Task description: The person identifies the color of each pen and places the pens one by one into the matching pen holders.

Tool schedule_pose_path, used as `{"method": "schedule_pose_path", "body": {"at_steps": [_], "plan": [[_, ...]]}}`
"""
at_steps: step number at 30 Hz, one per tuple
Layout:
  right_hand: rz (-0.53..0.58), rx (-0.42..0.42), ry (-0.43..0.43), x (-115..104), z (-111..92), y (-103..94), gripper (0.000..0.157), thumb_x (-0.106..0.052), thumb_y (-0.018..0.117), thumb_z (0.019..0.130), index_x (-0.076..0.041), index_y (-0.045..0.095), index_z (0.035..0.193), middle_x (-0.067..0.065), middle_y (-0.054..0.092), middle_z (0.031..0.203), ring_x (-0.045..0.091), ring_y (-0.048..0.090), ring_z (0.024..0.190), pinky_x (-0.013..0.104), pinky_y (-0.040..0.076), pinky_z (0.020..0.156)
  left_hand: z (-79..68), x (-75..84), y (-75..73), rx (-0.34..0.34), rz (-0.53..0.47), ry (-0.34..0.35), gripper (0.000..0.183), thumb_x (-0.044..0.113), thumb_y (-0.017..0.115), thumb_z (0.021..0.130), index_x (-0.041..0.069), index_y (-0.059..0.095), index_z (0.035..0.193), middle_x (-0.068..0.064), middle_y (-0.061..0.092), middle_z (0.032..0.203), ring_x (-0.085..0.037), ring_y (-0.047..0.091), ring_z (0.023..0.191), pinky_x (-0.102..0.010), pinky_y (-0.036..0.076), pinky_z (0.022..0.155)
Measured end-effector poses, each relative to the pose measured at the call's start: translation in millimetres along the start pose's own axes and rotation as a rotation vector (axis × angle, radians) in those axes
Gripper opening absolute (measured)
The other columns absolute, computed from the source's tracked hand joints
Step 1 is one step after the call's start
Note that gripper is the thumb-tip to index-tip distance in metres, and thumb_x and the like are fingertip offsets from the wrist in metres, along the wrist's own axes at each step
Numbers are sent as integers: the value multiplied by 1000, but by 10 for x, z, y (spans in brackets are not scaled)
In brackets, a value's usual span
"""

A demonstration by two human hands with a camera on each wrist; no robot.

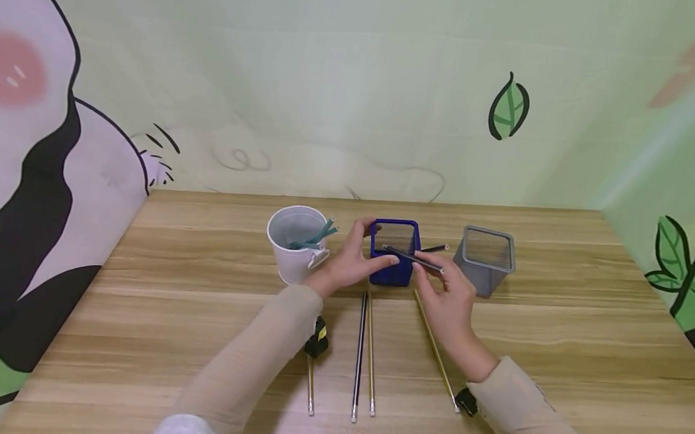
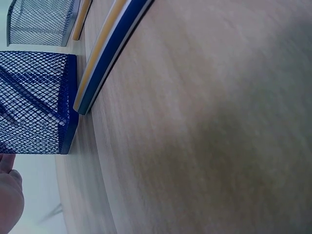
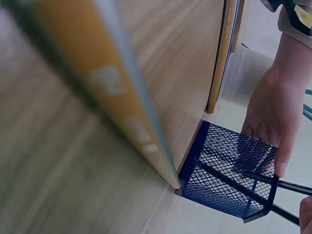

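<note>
My left hand (image 1: 350, 264) grips a blue mesh pencil holder (image 1: 394, 273) by its left side, thumb at the front near the rim. In the right wrist view, that left hand (image 3: 275, 105) has its fingers behind the mesh. Over the holder's mouth, my right hand (image 1: 446, 303) pinches a black pencil (image 1: 405, 256) between thumb and fingers, lying nearly level. A second black pencil (image 1: 437, 248) leans in the holder, its end jutting out past the right rim. Both wrist views show dark pencil shapes through the mesh.
A white bucket (image 1: 291, 263) with several teal pencils (image 1: 322, 232) stands left; a grey mesh holder (image 1: 487, 275) stands right. On the wooden table (image 1: 586, 324) in front lie a black pencil (image 1: 358, 364) and gold pencils (image 1: 371, 364), one beneath each forearm.
</note>
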State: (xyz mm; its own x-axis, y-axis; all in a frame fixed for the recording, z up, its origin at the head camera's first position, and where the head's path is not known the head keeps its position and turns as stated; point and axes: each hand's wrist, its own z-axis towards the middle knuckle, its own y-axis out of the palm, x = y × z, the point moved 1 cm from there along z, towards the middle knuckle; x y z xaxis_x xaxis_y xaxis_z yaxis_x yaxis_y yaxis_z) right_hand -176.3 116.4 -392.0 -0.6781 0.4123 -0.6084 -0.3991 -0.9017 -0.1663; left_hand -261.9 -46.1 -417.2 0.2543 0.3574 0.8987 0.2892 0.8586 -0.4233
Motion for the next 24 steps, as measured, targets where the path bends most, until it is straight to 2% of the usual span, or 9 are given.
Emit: {"method": "schedule_pose_path", "body": {"at_steps": [3, 10, 18, 24], "plan": [[-7, 2, 0, 4, -1, 4, 21, 15, 69, 76, 7, 68, 96, 20, 70, 89, 12, 66, 82, 11, 52, 77, 1, 1, -2, 1, 6, -3, 81, 23, 74, 83, 2, 23, 142, -19, 39, 141, -30, 36, 134, -47, 27, 114], [-24, -6, 11, 29, -18, 11, 21, 14, 69, 77, 7, 69, 96, 19, 70, 89, 15, 67, 81, 9, 51, 77, 1, 1, -8, 3, 13, -5, 81, 25, 74, 83, 2, 24, 142, -17, 40, 141, -30, 36, 134, -46, 28, 114], [-63, -25, 23, 51, -15, 22, 21, 13, 70, 77, 5, 70, 96, 19, 71, 89, 29, 67, 77, 8, 50, 76, -2, 8, -11, 2, 24, -22, 81, 25, 74, 83, 2, 24, 142, -17, 40, 141, -29, 36, 134, -44, 28, 114], [-89, -60, 46, 74, 2, 32, 17, 9, 69, 80, 5, 70, 96, 19, 71, 90, 30, 68, 78, 6, 49, 77, -6, 24, -10, -5, 25, -32, 82, 26, 74, 83, 2, 22, 143, -18, 38, 142, -30, 35, 135, -46, 29, 114]]}}
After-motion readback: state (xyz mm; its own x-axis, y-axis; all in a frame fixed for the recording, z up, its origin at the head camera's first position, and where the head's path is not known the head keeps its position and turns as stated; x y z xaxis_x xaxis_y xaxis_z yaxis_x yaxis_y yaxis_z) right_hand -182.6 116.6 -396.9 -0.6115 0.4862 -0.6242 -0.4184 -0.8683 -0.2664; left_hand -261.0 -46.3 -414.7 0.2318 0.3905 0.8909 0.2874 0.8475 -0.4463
